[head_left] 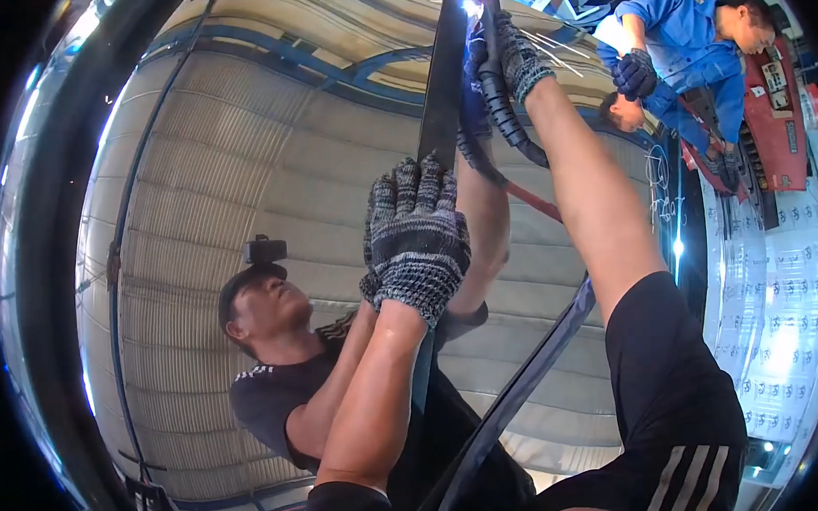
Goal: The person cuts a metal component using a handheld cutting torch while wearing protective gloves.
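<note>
My left hand (417, 227), in a grey and black knit glove, lies flat with its fingers stretched out on a long dark metal strip (440, 97). That strip runs up along a mirror-like metal sheet (201, 165). At the top, my right hand (521, 57), also gloved, is wrapped around a black welding torch (488, 52). A bright blue-white arc glows at the torch's tip beside the strip. The torch's ribbed black cable (505, 112) hangs below my right hand. My right fingers are partly hidden behind the torch and glare.
The shiny sheet reflects my head, arms and the roof. To the right, a person in a blue jacket (684, 37) with dark gloves leans over a red machine or case (776, 116); another person's head is just below. A printed film-covered sheet (771, 283) lies beneath them.
</note>
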Demonstrator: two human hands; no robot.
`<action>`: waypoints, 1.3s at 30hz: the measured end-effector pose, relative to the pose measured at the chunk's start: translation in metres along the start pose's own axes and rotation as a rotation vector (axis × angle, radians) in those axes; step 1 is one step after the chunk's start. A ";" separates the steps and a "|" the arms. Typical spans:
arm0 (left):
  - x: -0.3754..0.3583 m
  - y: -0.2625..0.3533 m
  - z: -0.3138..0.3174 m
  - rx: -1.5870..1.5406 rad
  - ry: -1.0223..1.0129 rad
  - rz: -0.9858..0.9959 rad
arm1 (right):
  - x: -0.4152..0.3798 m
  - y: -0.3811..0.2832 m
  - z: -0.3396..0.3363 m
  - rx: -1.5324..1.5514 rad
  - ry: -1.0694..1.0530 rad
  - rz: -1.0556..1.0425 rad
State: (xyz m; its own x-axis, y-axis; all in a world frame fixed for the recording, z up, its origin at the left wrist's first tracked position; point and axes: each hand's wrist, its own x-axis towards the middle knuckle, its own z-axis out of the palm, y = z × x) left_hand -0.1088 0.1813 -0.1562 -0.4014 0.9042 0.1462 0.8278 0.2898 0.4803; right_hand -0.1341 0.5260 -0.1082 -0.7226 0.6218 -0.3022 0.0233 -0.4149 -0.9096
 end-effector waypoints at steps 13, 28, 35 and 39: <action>-0.004 0.003 0.000 -0.006 0.064 0.031 | -0.004 0.022 -0.004 -0.613 0.071 -0.463; -0.011 0.003 -0.006 0.020 0.072 0.047 | -0.067 0.031 0.036 -0.057 0.169 -0.043; -0.015 -0.001 -0.011 0.031 0.114 0.052 | -0.092 0.033 0.055 0.167 0.182 0.098; -0.025 0.014 -0.027 0.044 0.136 0.079 | -0.115 0.027 0.059 0.078 0.235 0.037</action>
State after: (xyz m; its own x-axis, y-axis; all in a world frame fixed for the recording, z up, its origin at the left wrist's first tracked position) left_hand -0.0977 0.1545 -0.1297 -0.3811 0.8746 0.2996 0.8741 0.2353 0.4249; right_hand -0.0917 0.4041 -0.0810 -0.5418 0.7386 -0.4012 -0.0135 -0.4849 -0.8745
